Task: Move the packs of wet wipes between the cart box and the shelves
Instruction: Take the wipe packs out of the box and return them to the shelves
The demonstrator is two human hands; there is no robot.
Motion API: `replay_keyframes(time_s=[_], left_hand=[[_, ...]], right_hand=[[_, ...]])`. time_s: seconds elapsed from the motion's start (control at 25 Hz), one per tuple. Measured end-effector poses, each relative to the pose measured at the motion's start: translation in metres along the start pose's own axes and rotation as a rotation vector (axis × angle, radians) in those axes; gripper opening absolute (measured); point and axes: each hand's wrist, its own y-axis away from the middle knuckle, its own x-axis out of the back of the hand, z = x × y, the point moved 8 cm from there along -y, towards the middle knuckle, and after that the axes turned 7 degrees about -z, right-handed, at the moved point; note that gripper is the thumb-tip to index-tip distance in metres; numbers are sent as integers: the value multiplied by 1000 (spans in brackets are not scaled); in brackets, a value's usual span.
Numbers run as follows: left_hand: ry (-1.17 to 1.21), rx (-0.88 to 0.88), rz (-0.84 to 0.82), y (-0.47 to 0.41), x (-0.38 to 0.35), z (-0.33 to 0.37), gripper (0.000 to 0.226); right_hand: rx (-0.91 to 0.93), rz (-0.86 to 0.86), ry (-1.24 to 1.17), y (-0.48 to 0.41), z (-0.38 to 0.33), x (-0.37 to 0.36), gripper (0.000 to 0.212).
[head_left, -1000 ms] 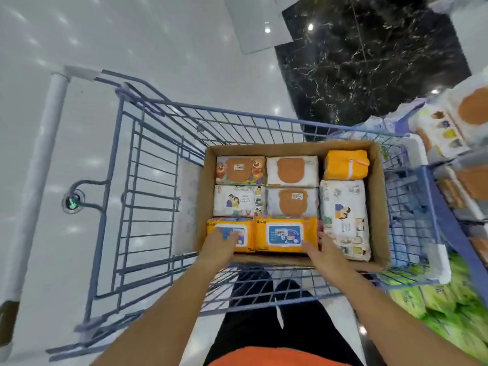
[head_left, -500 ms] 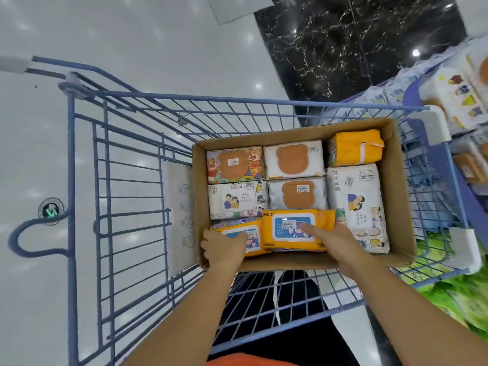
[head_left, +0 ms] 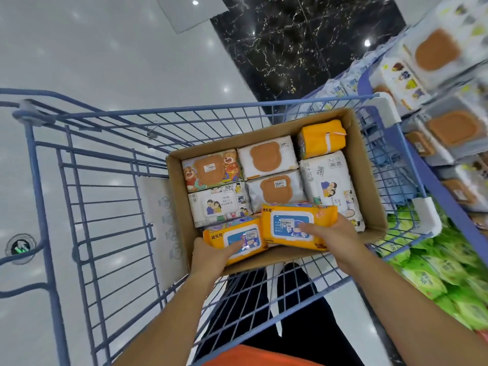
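**Left orange pack** (head_left: 235, 241), near-left corner of the box (head_left: 365, 178): brand 迪乐尼, price sticker 2.00.
**Right orange pack** (head_left: 295, 225), near edge: same brand, sticker 2.00.
**Green packs** (head_left: 422, 280), on the shelf (head_left: 433, 182): 65.
Other print is too small to read.

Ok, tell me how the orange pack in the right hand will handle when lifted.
The orange pack in the right hand is likely fairly stiff: it shows no sag though gripped at one end. Its glossy film may be slippery. It looks plump, so it is probably heavy for its size.
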Motion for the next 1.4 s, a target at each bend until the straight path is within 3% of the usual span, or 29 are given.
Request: replay_keyframes(time_s=[0.08, 0.2, 0.28, 0.36, 0.52, 0.8, 1.04, 1.16, 1.4], left_hand=[[61, 10, -72, 4, 1, 3, 90], [44, -69, -134, 16, 7, 25, 44], [-22, -140, -183, 29, 12, 47, 46], [-57, -215, -221, 46, 12, 74, 66], [-94, -409, -266, 97, -5, 137, 27], [-197, -688, -405, 228, -90, 217, 17], [-290, -957, -541, 366, -185, 234, 12], [-325, -1056, -632, 433, -238, 224, 21], [-466, -1251, -745, 558, -342, 191, 51]], right_hand=[[33, 16, -42, 9, -5, 5, 35], [75, 60, -139, 32, -12, 16, 37], [116, 104, -198, 53, -20, 28, 36], [161, 139, -259, 79, -30, 42, 31], [253, 247, -386, 134, -42, 76, 30], [470, 384, -596, 246, -44, 157, 33], [678, 490, -704, 356, -11, 242, 24], [794, 550, -719, 419, 13, 284, 21], [977, 698, -725, 543, 66, 375, 51]])
